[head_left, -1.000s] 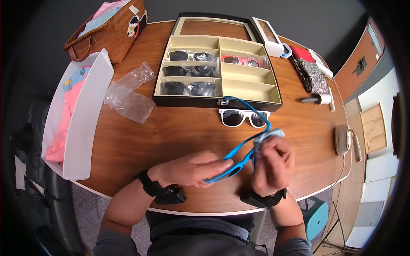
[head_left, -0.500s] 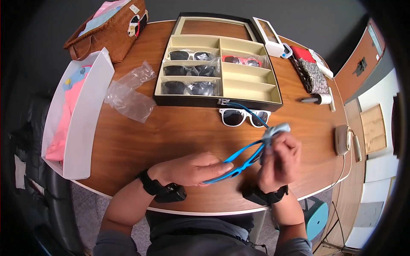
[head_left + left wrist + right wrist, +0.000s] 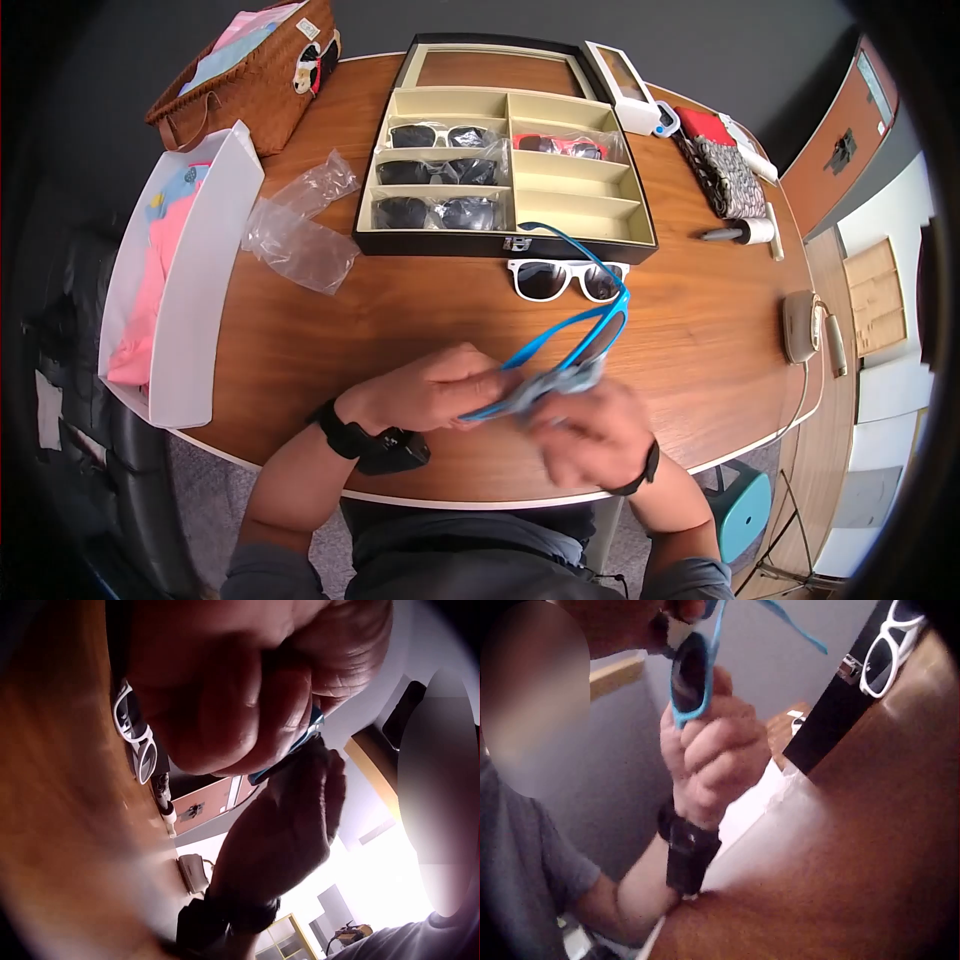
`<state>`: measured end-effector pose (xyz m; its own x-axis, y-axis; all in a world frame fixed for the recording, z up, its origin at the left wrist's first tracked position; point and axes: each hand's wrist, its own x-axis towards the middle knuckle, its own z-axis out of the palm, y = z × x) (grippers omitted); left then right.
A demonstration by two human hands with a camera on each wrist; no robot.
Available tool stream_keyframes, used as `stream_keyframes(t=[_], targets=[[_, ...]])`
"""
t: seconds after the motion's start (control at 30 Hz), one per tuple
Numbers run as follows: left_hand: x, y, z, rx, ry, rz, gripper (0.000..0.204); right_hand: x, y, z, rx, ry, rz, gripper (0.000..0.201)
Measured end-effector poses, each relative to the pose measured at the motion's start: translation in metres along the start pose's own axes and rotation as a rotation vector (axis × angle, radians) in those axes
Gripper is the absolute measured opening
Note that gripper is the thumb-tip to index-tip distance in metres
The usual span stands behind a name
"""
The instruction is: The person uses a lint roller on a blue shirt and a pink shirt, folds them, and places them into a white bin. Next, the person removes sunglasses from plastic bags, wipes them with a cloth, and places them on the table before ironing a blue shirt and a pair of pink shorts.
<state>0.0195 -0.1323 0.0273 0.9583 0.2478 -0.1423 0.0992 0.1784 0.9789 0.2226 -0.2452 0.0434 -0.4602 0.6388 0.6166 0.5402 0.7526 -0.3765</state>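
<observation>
Blue-framed sunglasses (image 3: 606, 333) are held above the near part of the table, one temple pointing toward the display case. My left hand (image 3: 430, 390) grips them by the near end, thumb on top. A crumpled grey-blue cloth (image 3: 560, 382) is pinched in my right hand (image 3: 595, 435), which is blurred, and it lies over the near lens area beside the left fingers. In the right wrist view, a dark lens of the blue sunglasses (image 3: 690, 679) shows in front of the left hand (image 3: 720, 754). White sunglasses (image 3: 568, 274) lie on the table just beyond.
An open display case (image 3: 430, 243) holds several bagged sunglasses. Clear plastic bags (image 3: 300, 240) and a white box (image 3: 190, 310) with pink cloth are on the left, a brown basket (image 3: 240, 110) behind. A lint roller (image 3: 750, 232), patterned pouch (image 3: 730, 180) and beige corded device (image 3: 800, 328) stand right.
My right hand with the cloth has moved left and nearer, from the far end of the blue sunglasses toward my left hand. The left hand keeps its grip.
</observation>
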Motion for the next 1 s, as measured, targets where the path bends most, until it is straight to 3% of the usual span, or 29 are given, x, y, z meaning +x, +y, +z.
stream_keyframes(t=[0.03,0.13,0.2,0.27,0.33,0.4,0.47,0.53,0.63,0.67,0.73,0.77,0.8,0.87,0.93,1.0], targets=[[-0.001,0.0,0.001,-0.01,0.083,0.056,0.06,0.004,-0.002,0.001,0.004,0.002,0.002,0.028],[-0.002,0.001,0.001,-0.046,0.04,0.124,0.059,0.008,-0.004,0.008,0.019,0.019,-0.076,0.027],[0.0,0.001,0.0,0.005,0.016,0.064,0.059,-0.001,0.003,0.016,-0.148,0.5,0.192,0.025],[-0.001,0.001,-0.001,0.059,-0.004,0.001,0.059,-0.004,0.011,0.023,-0.024,0.674,0.386,0.029],[0.001,-0.003,0.001,0.053,0.02,0.003,0.058,0.0,0.012,0.015,-0.091,0.496,0.207,0.023],[0.0,-0.004,0.003,0.005,0.063,0.025,0.057,0.009,0.006,0.005,-0.035,0.156,-0.023,0.019],[-0.002,0.0,0.004,-0.033,0.201,0.047,0.054,0.013,0.003,0.016,-0.003,0.1,-0.045,0.02],[-0.005,0.001,0.003,-0.045,0.211,0.075,0.05,0.013,0.004,0.018,0.021,0.041,-0.07,0.022],[-0.007,0.0,-0.001,-0.272,0.242,0.131,0.046,0.006,0.016,0.014,-0.001,0.317,0.261,0.02],[-0.008,0.0,-0.003,-0.273,0.244,0.129,0.046,0.011,0.021,0.008,-0.022,0.295,0.354,0.017],[-0.009,0.002,-0.006,-0.256,0.287,0.148,0.046,0.008,0.028,-0.001,-0.046,0.053,0.526,0.014],[-0.009,0.003,-0.006,-0.257,0.293,0.146,0.047,0.01,0.028,-0.005,-0.078,-0.102,0.541,0.01],[-0.009,0.002,-0.007,-0.256,0.294,0.149,0.047,0.007,0.03,-0.004,-0.08,-0.103,0.538,0.01],[-0.008,-0.002,-0.008,-0.309,0.281,0.126,0.048,0.001,0.032,0.0,-0.081,-0.429,0.551,0.013],[-0.008,0.002,-0.009,-0.267,0.286,0.105,0.048,0.009,0.03,-0.004,-0.038,-0.41,0.551,0.012],[-0.007,0.005,-0.008,-0.234,0.29,0.081,0.049,0.016,0.025,-0.008,-0.173,-0.266,0.682,0.012]])
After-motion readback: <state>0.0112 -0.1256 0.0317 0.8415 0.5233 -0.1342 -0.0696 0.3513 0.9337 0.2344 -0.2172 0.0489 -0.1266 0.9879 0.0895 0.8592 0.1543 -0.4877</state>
